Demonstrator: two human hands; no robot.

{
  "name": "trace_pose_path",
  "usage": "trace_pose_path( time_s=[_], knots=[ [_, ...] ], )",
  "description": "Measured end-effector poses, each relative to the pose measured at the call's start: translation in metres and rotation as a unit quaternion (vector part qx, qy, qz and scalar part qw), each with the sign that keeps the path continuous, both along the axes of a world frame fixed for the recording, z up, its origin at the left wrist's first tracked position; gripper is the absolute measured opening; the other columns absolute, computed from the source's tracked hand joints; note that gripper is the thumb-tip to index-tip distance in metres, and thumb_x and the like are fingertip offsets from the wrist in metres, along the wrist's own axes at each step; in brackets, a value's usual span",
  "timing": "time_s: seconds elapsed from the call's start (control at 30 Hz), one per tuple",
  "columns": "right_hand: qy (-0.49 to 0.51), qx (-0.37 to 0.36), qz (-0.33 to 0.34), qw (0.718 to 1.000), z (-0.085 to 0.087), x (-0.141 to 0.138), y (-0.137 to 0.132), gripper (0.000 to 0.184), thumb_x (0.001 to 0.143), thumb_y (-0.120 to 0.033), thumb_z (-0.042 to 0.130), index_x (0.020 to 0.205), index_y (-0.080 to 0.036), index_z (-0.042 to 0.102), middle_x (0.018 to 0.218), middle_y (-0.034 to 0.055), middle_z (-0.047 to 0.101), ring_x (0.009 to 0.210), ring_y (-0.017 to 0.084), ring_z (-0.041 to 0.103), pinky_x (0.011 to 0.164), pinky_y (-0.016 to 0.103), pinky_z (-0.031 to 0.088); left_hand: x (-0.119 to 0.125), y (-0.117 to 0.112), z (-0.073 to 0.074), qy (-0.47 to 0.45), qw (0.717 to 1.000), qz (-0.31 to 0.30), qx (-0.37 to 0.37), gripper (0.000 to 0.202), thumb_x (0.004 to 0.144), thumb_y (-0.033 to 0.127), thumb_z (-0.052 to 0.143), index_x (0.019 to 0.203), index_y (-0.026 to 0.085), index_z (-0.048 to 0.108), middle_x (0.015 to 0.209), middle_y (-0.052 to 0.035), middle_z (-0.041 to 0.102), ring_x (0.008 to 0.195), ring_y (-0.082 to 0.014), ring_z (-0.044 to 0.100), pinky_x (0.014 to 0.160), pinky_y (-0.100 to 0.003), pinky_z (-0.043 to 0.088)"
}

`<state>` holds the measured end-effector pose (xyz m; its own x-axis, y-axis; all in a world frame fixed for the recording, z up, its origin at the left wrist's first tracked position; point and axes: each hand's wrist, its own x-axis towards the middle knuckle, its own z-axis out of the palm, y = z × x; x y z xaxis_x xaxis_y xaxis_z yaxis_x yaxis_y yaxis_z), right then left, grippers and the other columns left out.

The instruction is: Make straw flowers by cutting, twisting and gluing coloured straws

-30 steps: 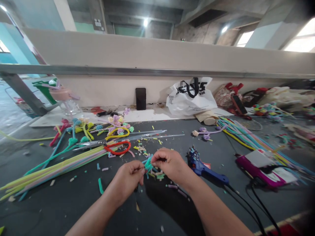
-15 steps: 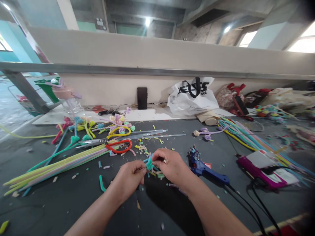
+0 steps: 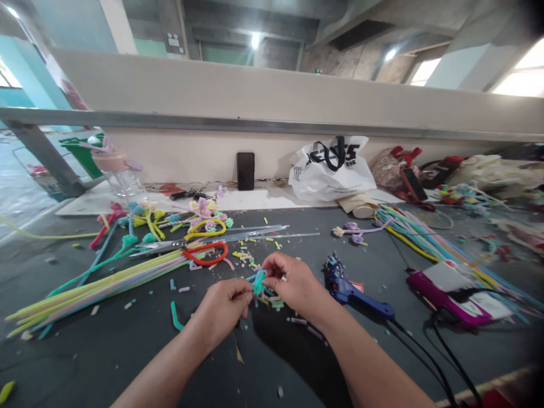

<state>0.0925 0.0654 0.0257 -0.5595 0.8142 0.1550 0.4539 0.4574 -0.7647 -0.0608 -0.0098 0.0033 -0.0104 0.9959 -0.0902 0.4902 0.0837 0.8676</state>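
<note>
Between my two hands, at the middle of the table, is a small teal pipe-cleaner flower [image 3: 258, 282]. My left hand [image 3: 229, 300] pinches it from the left, thumb and fingertips pressed together. From the other side my right hand [image 3: 291, 283] grips it, fingers curled over its upper edge. Part of the flower is hidden behind the fingers. Cut pipe-cleaner bits [image 3: 277, 304] lie on the table just under and around the hands. To the right of my right hand rests a blue glue gun [image 3: 359, 297] with a cord.
Scissors [image 3: 206, 253] with red and yellow handles lie left of centre on a bundle of pipe cleaners [image 3: 106, 286]. A purple-and-white box [image 3: 454, 300] with cables sits right. Behind stand a phone [image 3: 245, 171], a white bag [image 3: 334, 170] and a clear cup [image 3: 121, 175].
Both hands keep hold of the teal flower in nearly the same place. The right fingers have shifted slightly upward, and a little more of the flower shows.
</note>
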Motion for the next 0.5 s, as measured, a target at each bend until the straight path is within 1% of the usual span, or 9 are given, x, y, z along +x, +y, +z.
trace_pose_path(
  time_s=[0.2,0.33,0.5],
  knots=[
    [0.007,-0.005,0.002,1.0,0.0022,0.0022,0.0001,0.02,0.065,-0.007,0.061,0.08,-0.019,0.054,0.071,-0.0032,0.056,0.059,0.009,0.049,0.057,0.021,0.039,-0.0013,0.0022,-0.0036,0.0,1.0,0.009,-0.001,0.021,0.074,0.024,0.042,0.055,0.018,0.049,0.051,0.0028,0.052,0.052,-0.011,0.046,0.053,-0.021,0.032],
    [0.008,0.0,0.009,1.0,0.0034,0.0038,0.0018,0.018,0.067,-0.01,0.061,0.081,-0.019,0.054,0.071,-0.0027,0.055,0.06,0.01,0.048,0.058,0.022,0.039,-0.0012,0.0022,-0.0027,-0.002,1.0,0.016,-0.007,0.02,0.074,0.024,0.041,0.057,0.018,0.05,0.051,0.0028,0.052,0.051,-0.0108,0.045,0.052,-0.021,0.031],
    [-0.016,0.029,0.013,0.999,0.0018,0.002,0.0004,0.026,0.063,-0.01,0.065,0.086,-0.019,0.054,0.072,-0.0025,0.052,0.063,0.011,0.047,0.06,0.023,0.038,0.0002,0.0009,-0.0007,-0.004,1.0,0.025,-0.008,0.02,0.074,0.024,0.042,0.057,0.018,0.05,0.051,0.0027,0.052,0.051,-0.0109,0.046,0.052,-0.021,0.032]
  ],
)
